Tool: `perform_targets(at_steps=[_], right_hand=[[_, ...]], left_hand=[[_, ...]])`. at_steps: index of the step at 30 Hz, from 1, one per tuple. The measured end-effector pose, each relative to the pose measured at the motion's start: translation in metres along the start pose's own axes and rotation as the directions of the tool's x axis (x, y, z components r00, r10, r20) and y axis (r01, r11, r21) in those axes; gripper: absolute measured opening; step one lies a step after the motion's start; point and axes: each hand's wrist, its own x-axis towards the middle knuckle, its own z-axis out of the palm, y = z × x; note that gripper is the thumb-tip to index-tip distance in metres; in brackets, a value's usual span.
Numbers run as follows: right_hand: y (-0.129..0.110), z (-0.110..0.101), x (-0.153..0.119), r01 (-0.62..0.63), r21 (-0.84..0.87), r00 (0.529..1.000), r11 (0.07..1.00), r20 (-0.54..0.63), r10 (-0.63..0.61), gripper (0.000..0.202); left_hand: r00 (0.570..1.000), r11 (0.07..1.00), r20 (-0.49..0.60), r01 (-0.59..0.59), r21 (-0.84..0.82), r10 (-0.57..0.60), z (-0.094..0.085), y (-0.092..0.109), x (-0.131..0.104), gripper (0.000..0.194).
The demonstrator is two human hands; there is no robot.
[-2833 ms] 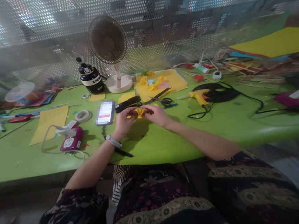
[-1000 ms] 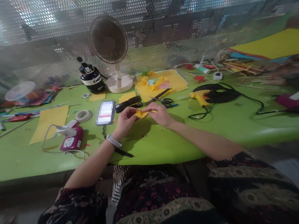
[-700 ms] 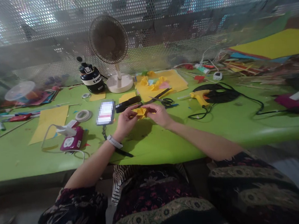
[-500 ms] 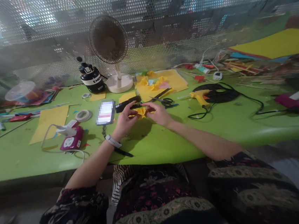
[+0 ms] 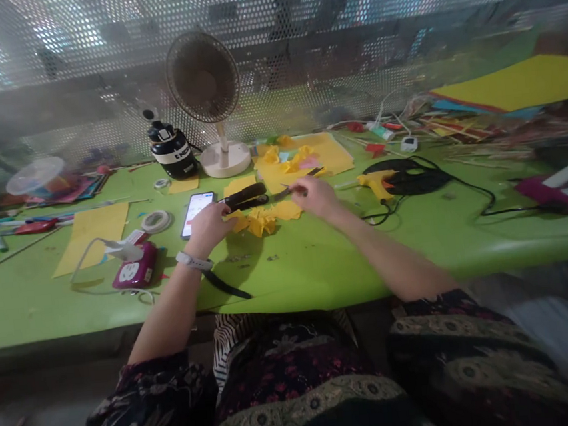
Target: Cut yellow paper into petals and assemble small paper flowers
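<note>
Yellow crumpled paper pieces [image 5: 261,222] lie on the green tabletop between my hands. My left hand [image 5: 210,228] is beside the phone [image 5: 197,211], partly over it, its fingertips closed at the near left end of a black stapler-like tool [image 5: 246,194]. To the right, my right hand [image 5: 317,198] has its fingers bent together over the scissors [image 5: 285,187]; their handles are hidden under it. A flat yellow piece [image 5: 288,210] lies just left of that hand. Behind it is a dark, thin tool [image 5: 316,170].
A fan [image 5: 226,158] and black bottle [image 5: 173,151] stand at the back. Yellow sheets [image 5: 331,151] with paper flowers lie behind my hands. The yellow glue gun [image 5: 379,182] and coiled black cable [image 5: 416,177] are right; white tape [image 5: 156,221] and a purple socket block [image 5: 136,266] left.
My hands have moved apart and let go of the yellow paper, which now lies on the table. The left went toward the phone and black tool, the right over the scissors.
</note>
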Motion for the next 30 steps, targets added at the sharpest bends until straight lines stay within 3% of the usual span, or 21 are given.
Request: perform_targets(at_steps=[4,8,11,14,19,26,30], right_hand=[[0.025,-0.017,0.018,-0.158,-0.27,0.986,0.95,0.011,0.167,0.018],[0.037,-0.019,0.022,-0.174,-0.387,0.963,0.906,0.126,0.239,0.016],[0.035,-0.019,0.021,-0.166,-0.444,0.966,0.88,0.105,0.235,0.022],[0.033,-0.02,0.02,-0.181,-0.454,0.961,0.872,0.109,0.256,0.027],[0.037,-0.02,0.022,-0.223,-0.442,0.938,0.869,0.144,0.315,0.018],[0.047,-0.028,0.027,-0.225,-0.369,0.917,0.902,0.233,0.324,0.013],[0.051,-0.034,0.029,-0.243,-0.325,0.901,0.914,0.275,0.337,0.014]], left_hand=[[0.998,0.998,0.045,-0.038,0.049,0.036,0.008,-0.001,-0.001,0.038],[0.993,0.999,0.112,-0.034,0.038,0.03,0.013,-0.004,0.002,0.035],[0.99,0.999,0.136,-0.03,-0.012,0.031,0.015,-0.008,0.005,0.028],[0.994,0.991,0.106,-0.019,-0.135,0.034,0.018,-0.013,0.008,0.026],[0.999,0.919,0.04,-0.013,-0.395,0.032,0.025,-0.023,0.014,0.015],[1.0,0.874,0.004,0.025,-0.485,-0.027,0.009,-0.017,0.011,0.012],[0.989,0.706,-0.018,0.094,-0.702,-0.149,0.006,-0.013,0.01,0.017]])
